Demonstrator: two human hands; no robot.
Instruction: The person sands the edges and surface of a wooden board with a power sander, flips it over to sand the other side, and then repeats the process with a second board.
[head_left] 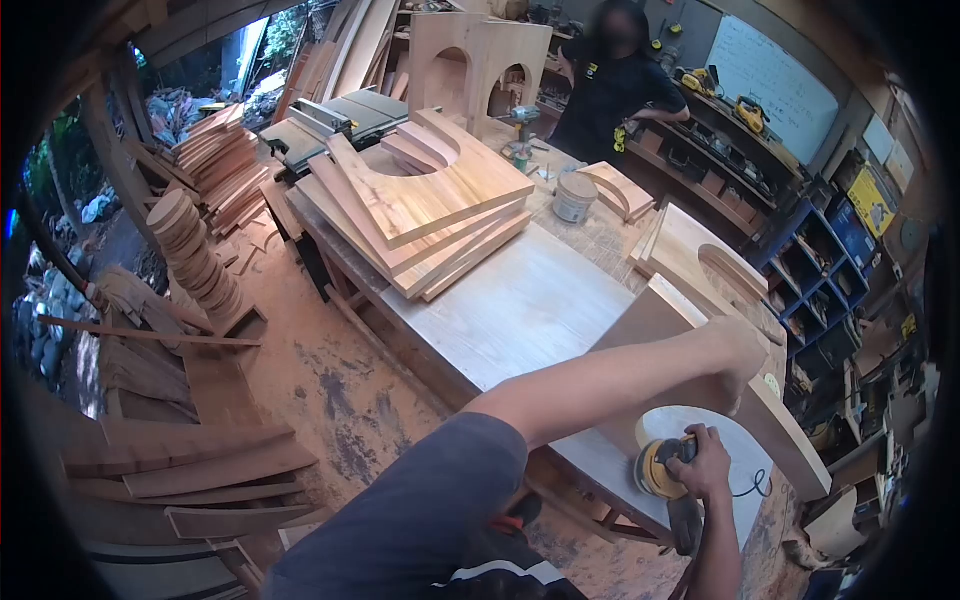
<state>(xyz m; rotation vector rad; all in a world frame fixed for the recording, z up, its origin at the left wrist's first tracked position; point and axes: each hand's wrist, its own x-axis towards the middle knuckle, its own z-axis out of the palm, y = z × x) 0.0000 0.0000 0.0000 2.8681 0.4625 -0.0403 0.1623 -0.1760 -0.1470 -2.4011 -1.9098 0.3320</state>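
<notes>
From where I stand, the arched wooden panel (790, 442) is upright on the workbench (500, 310). The left hand (742, 358) bends over its upper edge, fingers too hidden to judge their closure. Below, the right hand (708, 462) is wrapped around a sander (655, 468) by the cutout. Uneven pressure could gouge the curve; weak bracing could tip the panel.

And right now the left hand's (738, 372) fingers can't be made out, the right hand (708, 466) covers part of the sander (655, 470), the tabletop (500, 315) and wood hide the other person's (608, 100) legs, and the whiteboard's (772, 85) writing is too small to read!
</notes>
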